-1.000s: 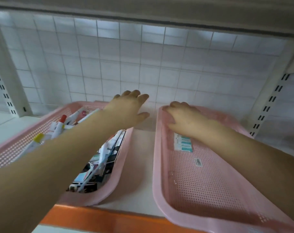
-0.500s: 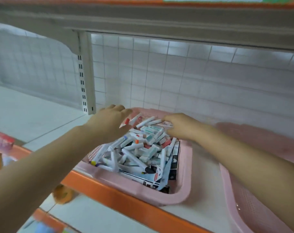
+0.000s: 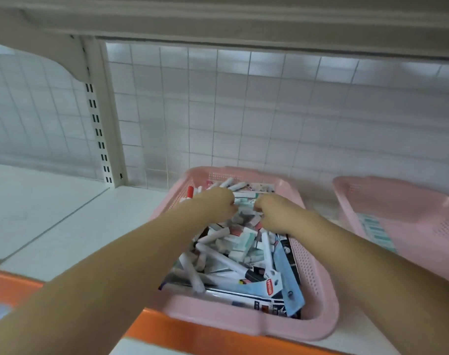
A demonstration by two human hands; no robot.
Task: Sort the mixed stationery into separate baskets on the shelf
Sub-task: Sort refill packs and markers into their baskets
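Pink baskets (image 3: 244,326) (image 3: 423,201) x2, hands (image 3: 215,203) (image 3: 274,211) x2 in stationery (image 3: 231,252)

The light is soft and fairly bright, strongest along the top of the gridded back wall (image 3: 244,98) in the upper middle of the frame, where pale glare washes out the squares. Shadows are faint, with only a dim band under the upper shelf (image 3: 218,21). Across the bottom the forearms are smeared and unfocused. Wide-angle bending curves straight lines toward both side edges.
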